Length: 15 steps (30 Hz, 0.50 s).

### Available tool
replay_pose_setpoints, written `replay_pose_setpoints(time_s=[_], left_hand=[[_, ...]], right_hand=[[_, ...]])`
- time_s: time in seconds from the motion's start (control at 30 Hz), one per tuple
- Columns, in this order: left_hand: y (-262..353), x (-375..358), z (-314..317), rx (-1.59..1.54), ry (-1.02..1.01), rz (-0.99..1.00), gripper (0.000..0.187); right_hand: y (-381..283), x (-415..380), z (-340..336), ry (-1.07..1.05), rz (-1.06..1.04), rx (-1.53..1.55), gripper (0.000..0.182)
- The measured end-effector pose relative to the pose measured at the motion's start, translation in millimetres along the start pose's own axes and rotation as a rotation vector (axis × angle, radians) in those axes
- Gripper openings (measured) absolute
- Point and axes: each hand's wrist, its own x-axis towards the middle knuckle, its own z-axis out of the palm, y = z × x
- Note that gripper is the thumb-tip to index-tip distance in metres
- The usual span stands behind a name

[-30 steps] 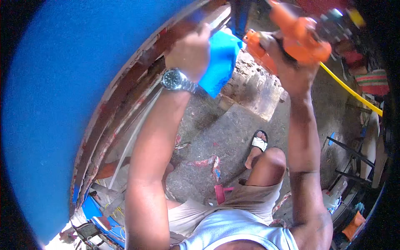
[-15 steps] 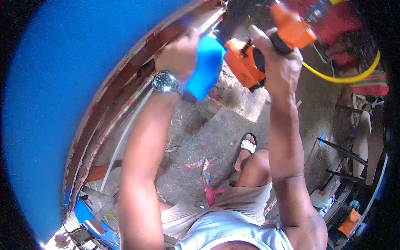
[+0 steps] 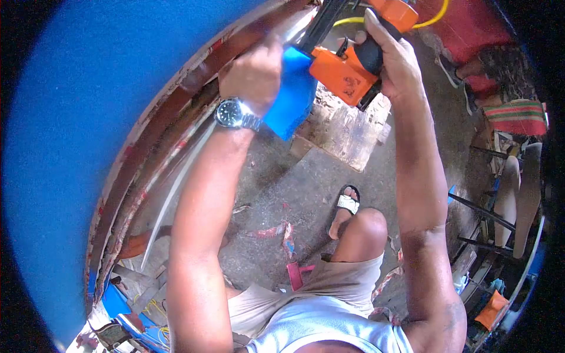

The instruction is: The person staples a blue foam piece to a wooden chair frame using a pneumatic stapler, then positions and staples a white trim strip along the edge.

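My right hand (image 3: 400, 67) is wrapped round the black grip of an orange air staple gun (image 3: 344, 73), with a yellow air hose (image 3: 432, 20) beside it. The gun's dark nose points up and left toward the frame's edge. My left hand (image 3: 253, 76), wearing a metal watch (image 3: 231, 113), is closed on blue fabric (image 3: 288, 97) at the wooden frame (image 3: 176, 100). A flap of that fabric hangs to the right of the fingers. My left fingertips are partly hidden and slightly blurred. A large blue-covered surface (image 3: 76, 147) fills the left side.
A worn wooden board (image 3: 344, 132) lies on the concrete floor (image 3: 294, 194) beyond my foot. Another person's leg and shoe (image 3: 450, 70) show at upper right, near a striped cloth (image 3: 515, 117). Dark bars (image 3: 482, 212) and an orange pouch (image 3: 491, 309) stand at the right.
My right hand has swung the staple gun so its nose now points up-left, near the frame, instead of up-right. The hose has moved left with it. My left hand stays on the fabric.
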Motion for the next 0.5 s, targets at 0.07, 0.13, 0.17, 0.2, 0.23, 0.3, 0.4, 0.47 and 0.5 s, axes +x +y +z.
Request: replay_pose_setpoints(time_s=[0.07,0.13,0.17,0.2,0.23,0.3,0.4,0.47,0.5], left_hand=[[0.0,0.4,-0.4,0.017,-0.043,-0.010,0.035],[-0.2,-1.0,-0.5,0.017,-0.073,-0.013,0.036],[-0.9,-1.9,-0.2,0.007,-0.078,-0.013,0.036],[-0.7,-1.8,0.0,-0.003,-0.082,-0.014,0.037],[0.6,-0.9,-1.3,0.000,-0.089,-0.022,0.037],[1.5,-1.3,-4.1,0.010,-0.107,-0.040,0.037],[2.0,-1.6,-3.3,0.037,-0.098,-0.036,0.037],[0.3,-2.0,0.9,0.013,-0.071,-0.025,0.037],[-0.2,-1.3,0.7,0.002,-0.058,-0.019,0.036]], right_hand=[[-5.3,-8.0,6.4,-0.010,-0.045,0.055,0.032],[-1.6,-5.5,3.3,-0.087,-0.150,0.095,0.029],[1.3,-2.9,2.4,-0.101,-0.173,0.089,0.029],[3.0,-0.7,2.9,-0.116,-0.198,0.082,0.028],[-3.3,-4.3,14.5,-0.133,-0.222,0.075,0.028],[-16.3,-19.2,22.6,-0.033,-0.116,0.043,0.021],[-10.7,-15.9,19.3,-0.017,-0.109,0.049,0.023],[4.2,-2.8,5.6,-0.080,-0.151,0.113,0.027],[5.5,-2.4,5.2,-0.080,-0.152,0.121,0.027]])
